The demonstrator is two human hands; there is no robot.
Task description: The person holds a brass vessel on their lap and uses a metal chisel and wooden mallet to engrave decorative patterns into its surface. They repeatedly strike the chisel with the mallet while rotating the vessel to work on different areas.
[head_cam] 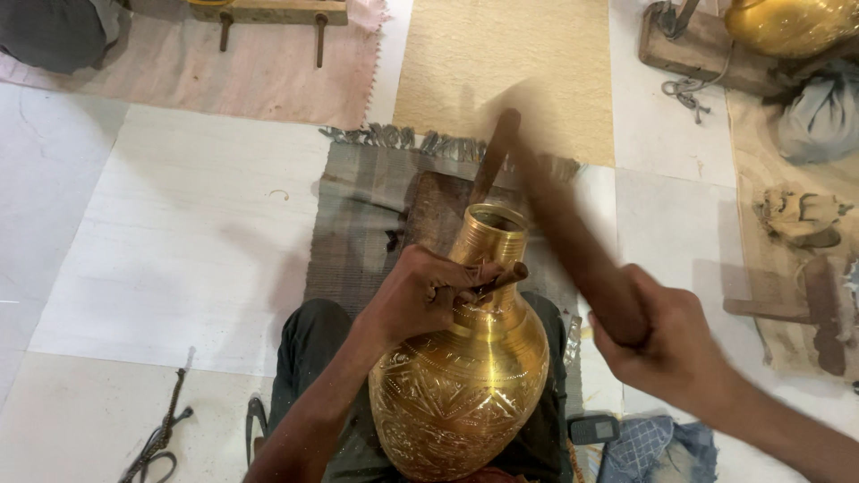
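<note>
While the brass vase (pixel 458 376) stands upright in the person's lap, the left hand (pixel 420 295) presses a thin metal punch (pixel 497 282) against its neck — grip clenched around the tool. The right hand (pixel 673 344) grasps a wooden mallet (pixel 559 228) (blurred with motion), raised above the punch. A grey fringed mat (pixel 367 224) lies on the floor behind the vase — 1 more brass pot (pixel 787 25) sits top right.

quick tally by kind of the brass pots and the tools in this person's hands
Engraved golden brass vases: 2, one on the lap, one at the top right corner
Thin dark metal chisel: 1, in the left hand, tip on the vase neck
Blurred brown wooden mallet: 1, in the right hand, raised
Total: 4
</note>
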